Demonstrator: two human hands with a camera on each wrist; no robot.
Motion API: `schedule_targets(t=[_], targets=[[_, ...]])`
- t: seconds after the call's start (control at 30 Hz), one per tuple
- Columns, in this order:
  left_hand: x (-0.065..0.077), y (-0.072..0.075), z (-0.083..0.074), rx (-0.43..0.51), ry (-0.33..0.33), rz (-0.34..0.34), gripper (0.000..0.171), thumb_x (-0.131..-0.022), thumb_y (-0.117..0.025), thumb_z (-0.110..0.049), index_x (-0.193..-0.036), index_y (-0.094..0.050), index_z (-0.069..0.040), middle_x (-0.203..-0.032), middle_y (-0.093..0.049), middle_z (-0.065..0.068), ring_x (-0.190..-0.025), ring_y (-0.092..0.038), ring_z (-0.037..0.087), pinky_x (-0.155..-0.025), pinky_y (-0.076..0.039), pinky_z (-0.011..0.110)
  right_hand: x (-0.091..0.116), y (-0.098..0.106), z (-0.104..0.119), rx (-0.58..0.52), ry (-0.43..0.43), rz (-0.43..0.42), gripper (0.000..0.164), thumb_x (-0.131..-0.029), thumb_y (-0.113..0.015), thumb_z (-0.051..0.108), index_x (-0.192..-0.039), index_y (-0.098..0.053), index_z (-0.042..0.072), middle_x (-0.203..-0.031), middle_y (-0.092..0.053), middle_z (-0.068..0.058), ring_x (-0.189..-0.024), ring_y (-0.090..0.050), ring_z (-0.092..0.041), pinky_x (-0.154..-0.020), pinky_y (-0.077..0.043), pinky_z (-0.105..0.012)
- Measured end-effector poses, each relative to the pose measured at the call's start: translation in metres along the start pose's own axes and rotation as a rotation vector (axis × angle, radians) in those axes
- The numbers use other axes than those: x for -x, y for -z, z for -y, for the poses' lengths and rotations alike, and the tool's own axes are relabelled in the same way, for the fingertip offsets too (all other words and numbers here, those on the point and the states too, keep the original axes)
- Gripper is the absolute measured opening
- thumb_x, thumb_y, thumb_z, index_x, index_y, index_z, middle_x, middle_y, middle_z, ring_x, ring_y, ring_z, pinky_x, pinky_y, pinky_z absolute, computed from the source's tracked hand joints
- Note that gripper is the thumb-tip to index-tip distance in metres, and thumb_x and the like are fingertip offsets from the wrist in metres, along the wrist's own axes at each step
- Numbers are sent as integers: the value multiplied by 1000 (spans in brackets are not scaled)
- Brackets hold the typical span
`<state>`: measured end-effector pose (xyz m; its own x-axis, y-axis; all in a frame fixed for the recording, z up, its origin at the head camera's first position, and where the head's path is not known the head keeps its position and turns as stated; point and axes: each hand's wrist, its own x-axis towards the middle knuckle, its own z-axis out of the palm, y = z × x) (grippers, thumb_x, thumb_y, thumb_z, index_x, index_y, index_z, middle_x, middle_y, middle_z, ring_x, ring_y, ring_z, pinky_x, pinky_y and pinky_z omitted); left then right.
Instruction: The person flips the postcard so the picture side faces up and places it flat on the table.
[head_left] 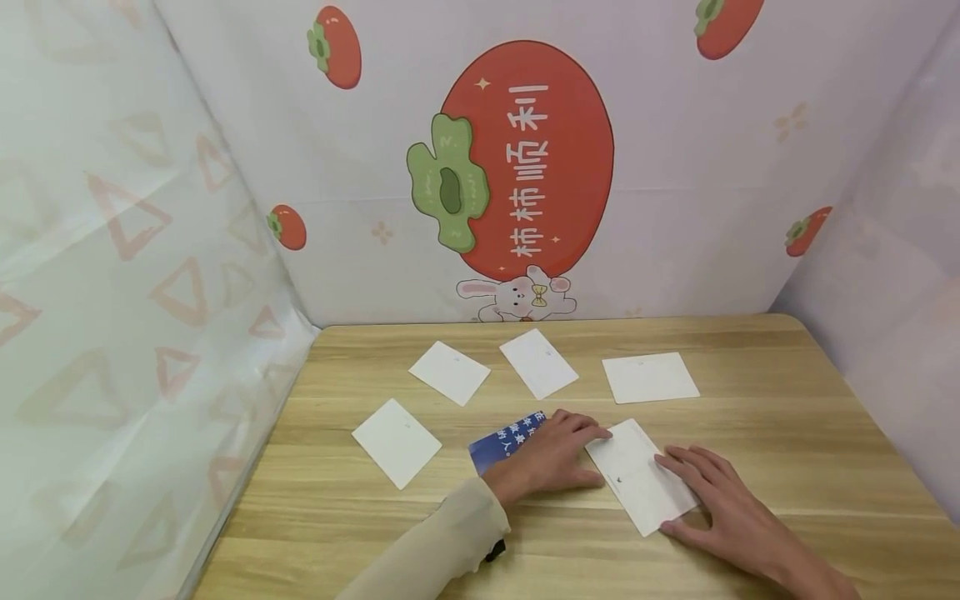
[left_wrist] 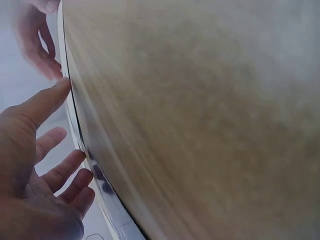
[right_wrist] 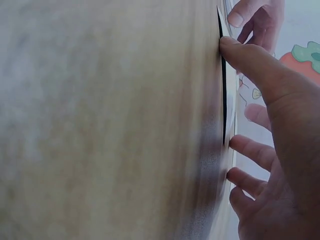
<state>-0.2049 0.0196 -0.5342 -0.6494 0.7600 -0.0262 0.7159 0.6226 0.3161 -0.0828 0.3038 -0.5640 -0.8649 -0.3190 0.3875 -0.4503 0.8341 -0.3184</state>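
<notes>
Your beige cloth sleeve (head_left: 438, 542) is leading to your left hand (head_left: 558, 454), whose relaxed, spread fingers are touching the far-left end of a white rectangular card (head_left: 637, 475) (whether that thumb is touching too, you cannot tell). Your right hand (head_left: 712, 500) is resting loosely spread, fingertips at the right long edge, thumb at the near short edge, touching rather than gripping. Between both hands, the card is lying with its long axis slanting from far left to near right. Beyond it, another white rectangular card (head_left: 651, 379) is lying crosswise; a blue card with white lettering (head_left: 491, 450) is sitting partly behind your left hand. Toward your right, bare wood-grain tabletop (head_left: 810, 433) is spreading.
</notes>
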Motion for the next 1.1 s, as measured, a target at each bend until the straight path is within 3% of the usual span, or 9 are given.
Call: schedule_targets(t=[0.53,0.8,1.1], targets=[[-2,-4,-4,30,16,-10,58,-101,-79,-43,-154,-60,-32,-157,-60,-11,-145,-51,11,-123,-41,28,-1,2,2,-8,-29,4,89,-77,-97,48,-155,-60,24,-149,-66,2,-135,-47,-27,-109,-6,2],[-1,-2,-5,85,-4,-58,50,-101,-80,-36,-149,-65,-29,-154,-61,-9,-140,-53,10,-119,-43,25,1,3,0,-60,-2,4,86,-78,-97,43,-153,-61,20,-148,-65,-5,-135,-46,-22,-112,-7,2],[1,0,-3,162,-38,-79,46,-101,-81,-33,-144,-68,-28,-157,-58,-9,-142,-52,10,-119,-42,24,4,9,-2,-145,43,-43,79,-74,-100,31,-144,-68,16,-144,-66,-10,-141,-34,16,-113,-16,1]])
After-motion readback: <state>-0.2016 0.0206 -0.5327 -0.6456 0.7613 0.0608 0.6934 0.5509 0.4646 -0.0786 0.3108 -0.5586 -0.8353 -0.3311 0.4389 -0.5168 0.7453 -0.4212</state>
